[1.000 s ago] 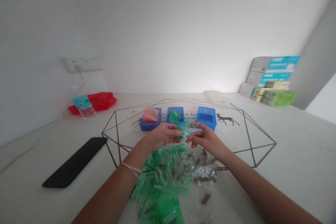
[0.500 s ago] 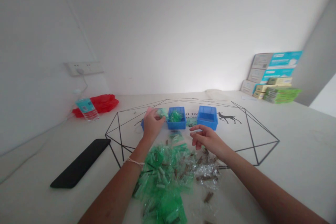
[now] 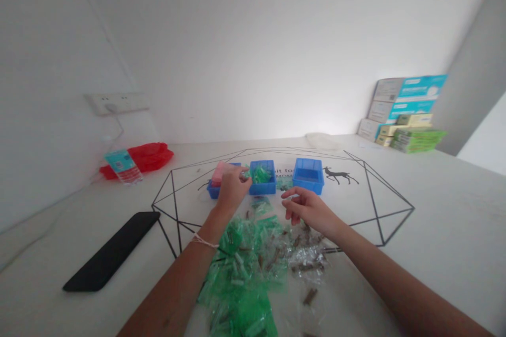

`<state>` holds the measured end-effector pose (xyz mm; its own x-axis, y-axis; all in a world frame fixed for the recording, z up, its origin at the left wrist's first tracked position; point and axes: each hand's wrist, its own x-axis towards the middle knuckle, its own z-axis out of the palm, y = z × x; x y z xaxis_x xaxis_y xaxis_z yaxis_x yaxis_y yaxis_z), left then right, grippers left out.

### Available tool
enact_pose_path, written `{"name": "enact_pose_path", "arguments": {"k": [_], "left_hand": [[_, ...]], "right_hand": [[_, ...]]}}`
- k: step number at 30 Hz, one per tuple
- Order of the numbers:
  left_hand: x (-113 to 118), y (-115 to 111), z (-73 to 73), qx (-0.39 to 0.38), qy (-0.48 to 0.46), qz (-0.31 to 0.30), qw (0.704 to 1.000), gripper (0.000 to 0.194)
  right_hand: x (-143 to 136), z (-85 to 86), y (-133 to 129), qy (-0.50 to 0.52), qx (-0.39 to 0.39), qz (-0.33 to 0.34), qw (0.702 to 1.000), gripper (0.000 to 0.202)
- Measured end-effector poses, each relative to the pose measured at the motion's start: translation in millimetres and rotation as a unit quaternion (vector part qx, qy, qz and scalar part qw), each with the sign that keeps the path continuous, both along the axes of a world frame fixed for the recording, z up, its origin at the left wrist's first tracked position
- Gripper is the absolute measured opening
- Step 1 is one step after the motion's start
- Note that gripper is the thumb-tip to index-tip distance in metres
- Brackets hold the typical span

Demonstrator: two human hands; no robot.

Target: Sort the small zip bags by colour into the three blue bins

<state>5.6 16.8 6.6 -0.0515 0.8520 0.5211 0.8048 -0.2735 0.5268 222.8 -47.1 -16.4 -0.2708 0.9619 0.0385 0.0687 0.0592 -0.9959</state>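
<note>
My left hand (image 3: 234,188) is at the left edge of the middle blue bin (image 3: 263,188), its fingers closed on a green packet (image 3: 245,174). That bin holds green packets. Behind my left hand, the left blue bin (image 3: 213,192) holds pink packets (image 3: 220,172). My right hand (image 3: 306,205) hovers in front of the right blue bin (image 3: 308,183), fingers apart and slightly curled, with nothing seen in it. Below both hands lies a pile of green packets (image 3: 241,295) and clear packets with brown pieces (image 3: 308,260).
A black flat object (image 3: 114,253) lies at the left. Farther back are a red bag (image 3: 152,157) and a blue-labelled packet (image 3: 123,166). Stacked boxes (image 3: 411,100) stand at the back right. A small packet (image 3: 284,184) lies between the middle and right bins.
My left hand has moved slightly right relative to the bins, bringing the green packet to the middle bin and uncovering the pink packets. My right hand has barely moved. The view has shifted slightly.
</note>
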Motion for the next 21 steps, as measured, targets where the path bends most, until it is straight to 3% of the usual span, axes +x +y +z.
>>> {"name": "enact_pose_path", "arguments": {"k": [4, 10, 15, 21], "left_hand": [[6, 1, -10.5, -0.011, 0.077, -0.052, 0.996, 0.031], [6, 2, -26.1, 0.044, 0.148, -0.063, 0.986, 0.047], [3, 0, -25.9, 0.044, 0.162, -0.087, 0.982, 0.045], [4, -3, -25.6, 0.041, 0.136, -0.099, 0.985, 0.056]], "right_hand": [[2, 1.5, 2, -0.004, 0.003, -0.01, 1.0, 0.021], [20, 9.0, 10, -0.053, 0.073, -0.081, 0.993, 0.014], [37, 15.0, 10, -0.285, 0.201, -0.169, 0.922, 0.007], [35, 5.3, 7, -0.462, 0.173, -0.094, 0.865, 0.02]]}}
